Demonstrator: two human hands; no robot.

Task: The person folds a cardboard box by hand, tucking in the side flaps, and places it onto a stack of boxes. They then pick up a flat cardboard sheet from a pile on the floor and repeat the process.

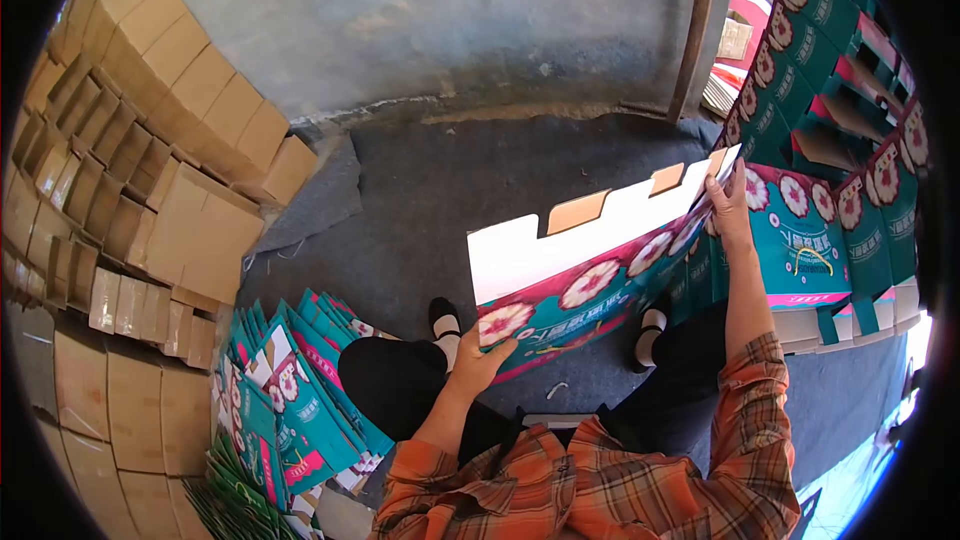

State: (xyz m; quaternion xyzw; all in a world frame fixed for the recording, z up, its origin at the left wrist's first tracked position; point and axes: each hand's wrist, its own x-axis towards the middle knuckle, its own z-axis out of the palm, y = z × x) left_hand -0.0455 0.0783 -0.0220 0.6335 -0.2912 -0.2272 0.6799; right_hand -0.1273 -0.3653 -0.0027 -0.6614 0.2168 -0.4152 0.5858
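Teal-pink carton [600,285] | left hand [478,364] low, gripping lower corner | right hand [732,206] raised, apparently gripping far end

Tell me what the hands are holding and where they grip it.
One printed carton: left hand low on its left edge, right hand at its upper right end.

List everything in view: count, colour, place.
held carton: one, teal, pink and white, between the hands
flat cartons: many, mostly teal and pink, floor at lower left
printed boxes: many, teal and pink, stacked right
brown boxes: many, brown, stacked left
wall: one, grey, ahead
post: one, brown, upper right
floor: one, dark grey, below
shoes: two, black, on feet
trousers: one pair, black, on legs
shirt: one, orange plaid, on torso
left hand, right hand: two, bare, on held carton
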